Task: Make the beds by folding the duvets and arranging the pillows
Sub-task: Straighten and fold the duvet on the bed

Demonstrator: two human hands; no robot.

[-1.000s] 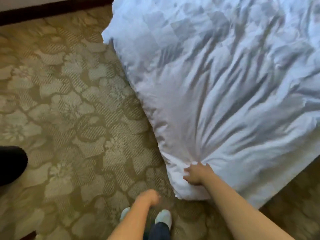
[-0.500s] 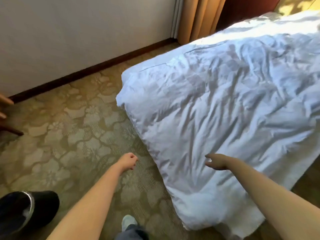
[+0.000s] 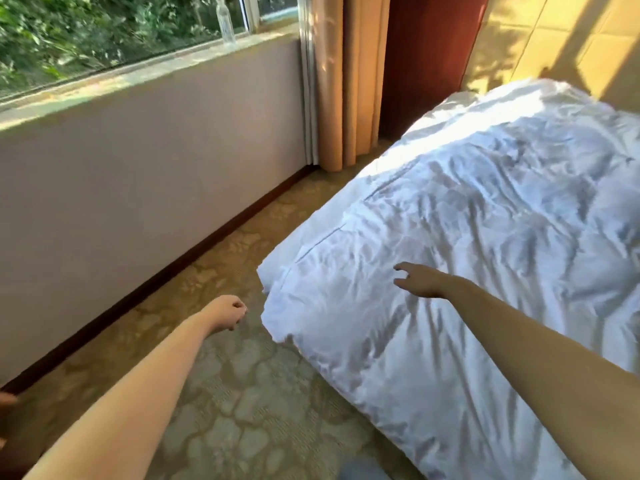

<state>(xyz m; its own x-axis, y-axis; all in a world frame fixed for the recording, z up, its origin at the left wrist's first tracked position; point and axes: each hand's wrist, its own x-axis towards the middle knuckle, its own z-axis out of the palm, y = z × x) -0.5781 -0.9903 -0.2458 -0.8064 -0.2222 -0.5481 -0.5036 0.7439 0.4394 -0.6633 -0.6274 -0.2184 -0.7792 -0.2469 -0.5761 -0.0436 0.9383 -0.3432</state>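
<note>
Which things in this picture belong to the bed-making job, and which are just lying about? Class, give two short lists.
Belongs to the job: white duvet; right hand; left hand.
Just there: clear bottle; curtain; patterned carpet.

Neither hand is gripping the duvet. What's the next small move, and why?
Probably bring the left hand to the jutting corner of the duvet and grip it. That hand is empty, fingers curled, over the carpet beside that corner, while the right hand is spread over the rumpled top, gripping nothing.
</note>
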